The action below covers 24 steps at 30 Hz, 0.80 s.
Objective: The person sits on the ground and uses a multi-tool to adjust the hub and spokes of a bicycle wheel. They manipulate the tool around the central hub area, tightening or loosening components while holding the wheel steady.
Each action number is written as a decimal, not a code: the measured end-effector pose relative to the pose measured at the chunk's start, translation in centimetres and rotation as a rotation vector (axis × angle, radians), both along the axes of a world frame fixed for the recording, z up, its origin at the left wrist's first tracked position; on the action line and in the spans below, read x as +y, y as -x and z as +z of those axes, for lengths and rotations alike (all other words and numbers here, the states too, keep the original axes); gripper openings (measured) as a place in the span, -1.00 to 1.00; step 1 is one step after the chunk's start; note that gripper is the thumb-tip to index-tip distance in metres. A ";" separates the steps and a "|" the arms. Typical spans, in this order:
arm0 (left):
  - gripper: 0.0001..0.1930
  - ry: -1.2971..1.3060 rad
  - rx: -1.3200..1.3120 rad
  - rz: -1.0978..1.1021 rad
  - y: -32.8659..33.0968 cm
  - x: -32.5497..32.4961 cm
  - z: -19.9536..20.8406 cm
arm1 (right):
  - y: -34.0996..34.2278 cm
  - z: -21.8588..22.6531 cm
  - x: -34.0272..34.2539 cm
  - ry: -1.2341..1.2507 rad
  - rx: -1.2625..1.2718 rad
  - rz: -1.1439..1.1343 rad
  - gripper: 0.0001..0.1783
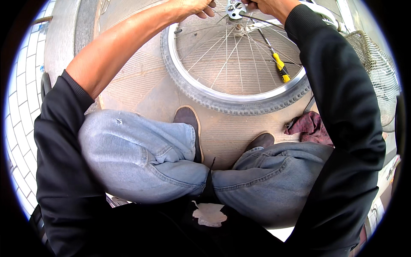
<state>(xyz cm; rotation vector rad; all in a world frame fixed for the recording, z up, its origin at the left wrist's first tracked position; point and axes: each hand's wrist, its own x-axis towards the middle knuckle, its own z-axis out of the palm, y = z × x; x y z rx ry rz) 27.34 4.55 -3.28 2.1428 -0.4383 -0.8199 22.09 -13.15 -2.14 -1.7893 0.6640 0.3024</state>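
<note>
Your right hand (266, 5) holds a silver wrench (234, 10) by the wheel's (238, 30) middle. I can't tell if your left hand (196, 7) grips anything.

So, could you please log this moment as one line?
left hand: partly cut off | right hand: at silver wrench | wrench: near hub | yellow screwdriver: within wheel outline | maroon rag: beside wheel
</note>
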 end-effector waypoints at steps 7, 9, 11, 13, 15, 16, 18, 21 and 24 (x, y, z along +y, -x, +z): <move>-0.62 0.175 0.170 0.107 -0.8 -1.0 0.0 | 0.2 0.5 -3.2 -0.403 -0.115 -0.051 -0.83; -0.65 0.192 0.185 0.132 -1.7 -0.5 0.3 | 0.4 2.2 -5.2 -0.476 -0.199 -0.004 -0.78; -0.68 0.199 0.190 0.136 -2.2 0.4 0.7 | 1.5 4.1 -6.0 -0.404 -0.252 -0.016 -0.75; -0.72 0.176 0.200 0.122 -2.2 0.7 -0.1 | 2.6 3.1 -7.1 -0.432 -0.243 -0.027 -0.74; -0.74 0.160 0.195 0.116 -2.2 1.9 0.5 | 4.4 4.3 -6.3 -0.449 -0.242 0.002 -0.73; -0.75 0.180 0.216 0.121 -2.1 2.0 0.0 | 6.0 4.7 -5.8 -0.403 -0.213 -0.009 -0.80; -0.76 0.175 0.215 0.072 -1.5 1.9 1.1 | 8.6 5.1 -6.0 -0.408 -0.121 0.070 -0.87; -0.77 0.132 0.239 0.039 -1.3 2.6 0.3 | 12.0 5.4 -3.1 -0.110 -0.132 0.403 -0.75; -0.78 0.086 0.271 0.010 -1.2 2.4 -0.9 | 14.5 6.4 0.1 -0.124 0.053 0.522 -0.77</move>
